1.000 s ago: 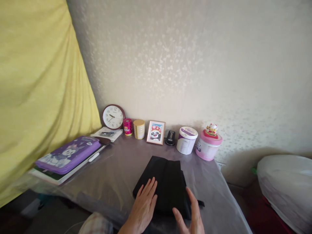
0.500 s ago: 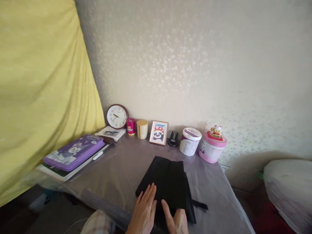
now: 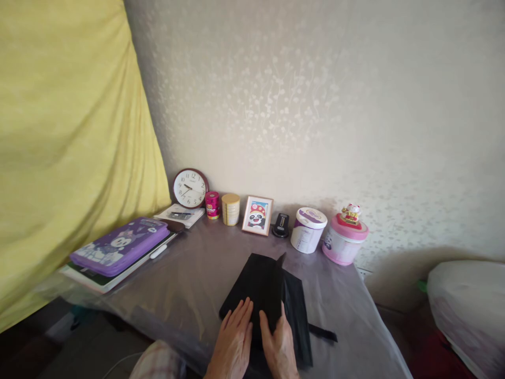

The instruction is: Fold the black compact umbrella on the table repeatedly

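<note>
**Left hand (image 3: 232, 339) and right hand (image 3: 279, 347) on folded black fabric (image 3: 256, 287) at the near table edge**

At far left hangs a yellow cloth (image 3: 67, 147), its folds falling beside the table. Near the bottom left is a bit of plaid cloth (image 3: 158, 360). The table wears a clear plastic sheet (image 3: 189, 263) over a grey top. On its left side a purple cartoon pencil case (image 3: 118, 246) lies on a book (image 3: 84, 276), with a white marker (image 3: 158, 251) just beside the case. Along the far wall stand a round wall clock (image 3: 190, 188), a booklet (image 3: 181, 215) lying flat, a red tin (image 3: 212, 205), a gold-lidded can (image 3: 230, 209), and a framed panda picture (image 3: 258, 215).

The black fabric lies near the middle of the near edge. The left hand is open and flat on it, fingers spread. The right hand is open too, its fingers at the right edge of the top fold; whether it pinches the fabric I cannot tell. A loose flap (image 3: 298, 316) lies right of that fold, and a black strap (image 3: 322, 332) runs out rightward across the plastic.

Further right stand a small black device (image 3: 281, 225), a white tub with a purple lid (image 3: 307, 230), and a pink tin (image 3: 344, 239) topped by a lucky cat figurine (image 3: 351, 214). Beyond the table's right edge sits a white bag (image 3: 465, 310).
</note>
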A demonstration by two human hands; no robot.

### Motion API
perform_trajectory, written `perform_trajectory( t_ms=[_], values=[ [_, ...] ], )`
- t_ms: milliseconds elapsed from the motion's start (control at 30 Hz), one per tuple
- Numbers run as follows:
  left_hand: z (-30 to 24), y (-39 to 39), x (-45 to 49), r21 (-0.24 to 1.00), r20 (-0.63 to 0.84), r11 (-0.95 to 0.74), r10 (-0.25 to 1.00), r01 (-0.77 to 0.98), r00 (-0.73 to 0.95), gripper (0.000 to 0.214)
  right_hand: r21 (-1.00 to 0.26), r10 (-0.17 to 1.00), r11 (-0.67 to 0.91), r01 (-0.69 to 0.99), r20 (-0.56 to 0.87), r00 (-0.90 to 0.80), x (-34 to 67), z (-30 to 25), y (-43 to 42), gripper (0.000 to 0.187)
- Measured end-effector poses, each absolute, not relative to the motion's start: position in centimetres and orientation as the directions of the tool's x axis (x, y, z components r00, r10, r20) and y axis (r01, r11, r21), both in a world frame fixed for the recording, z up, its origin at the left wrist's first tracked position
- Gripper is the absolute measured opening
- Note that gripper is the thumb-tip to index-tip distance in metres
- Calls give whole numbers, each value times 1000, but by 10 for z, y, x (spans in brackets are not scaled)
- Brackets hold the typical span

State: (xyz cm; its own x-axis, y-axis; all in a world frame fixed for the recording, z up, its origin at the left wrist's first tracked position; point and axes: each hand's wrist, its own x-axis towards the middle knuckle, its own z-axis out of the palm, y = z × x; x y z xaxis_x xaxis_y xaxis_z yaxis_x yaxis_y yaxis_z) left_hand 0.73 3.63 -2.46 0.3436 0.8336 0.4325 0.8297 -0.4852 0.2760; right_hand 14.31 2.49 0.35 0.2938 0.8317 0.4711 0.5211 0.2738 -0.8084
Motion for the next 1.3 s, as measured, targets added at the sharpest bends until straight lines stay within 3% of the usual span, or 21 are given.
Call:
perform_trajectory(
  t_ms=[300, 533, 700, 800, 933, 1067, 1233, 1300],
  values=[
    [-32, 42, 5, 350, 403, -478, 853, 806, 331, 44, -759, 889, 312, 571, 445, 107, 124, 16, 36, 41],
    [-27, 44, -3, 473, 322, -463, 883, 750, 341, 52, -784, 913, 266, 560, 392, 116, 121, 18, 39, 42],
    [-7, 37, -11, 560, 228, -463, 883, 687, 409, 65, -917, 969, 185, 354, 231, 91, 116, 27, 40, 39],
    [-6, 36, -8, 592, 261, -456, 889, 665, 377, 62, -953, 988, 139, 267, 152, 29, 114, 33, 41, 38],
    [-21, 40, 0, 633, 380, -470, 881, 615, 283, 49, -901, 970, 211, 379, 240, 32, 114, 35, 45, 38],
    [-32, 43, 5, 711, 407, -410, 902, 571, 141, 39, -818, 948, 254, 515, 317, 36, 114, 36, 46, 40],
    [-24, 37, 11, 779, 363, -345, 929, 524, 74, 35, -733, 894, 443, 517, 401, -198, 128, 47, 41, 26],
    [-18, 36, 13, 787, 344, -328, 936, 523, 69, 36, -705, 864, 496, 507, 460, -205, 139, 46, 42, 22]
  ],
)
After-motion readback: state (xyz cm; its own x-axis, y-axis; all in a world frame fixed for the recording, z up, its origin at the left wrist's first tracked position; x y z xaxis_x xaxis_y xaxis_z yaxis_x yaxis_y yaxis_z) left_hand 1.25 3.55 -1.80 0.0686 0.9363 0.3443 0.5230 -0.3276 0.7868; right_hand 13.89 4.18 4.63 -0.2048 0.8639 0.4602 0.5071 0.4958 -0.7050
